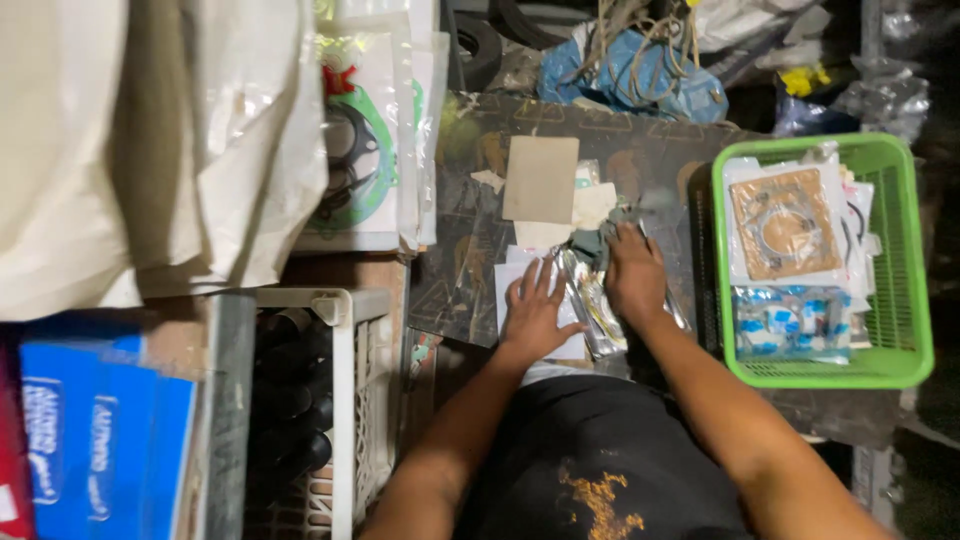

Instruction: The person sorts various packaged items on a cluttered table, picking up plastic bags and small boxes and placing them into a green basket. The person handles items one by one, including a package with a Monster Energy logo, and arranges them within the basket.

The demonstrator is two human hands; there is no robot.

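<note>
Left hand point(535, 310) flat, fingers spread, on white sheets point(520, 275); right hand point(633, 275) presses clear gasket packets point(595, 305), fingers together. Light, floppy, slippery; pinch edges.

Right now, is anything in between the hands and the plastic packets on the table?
No. The left hand lies flat on the white packets, and the right hand presses directly on the clear plastic packets. Nothing visible sits between either hand and them. The green basket stands apart, to the right.
</note>
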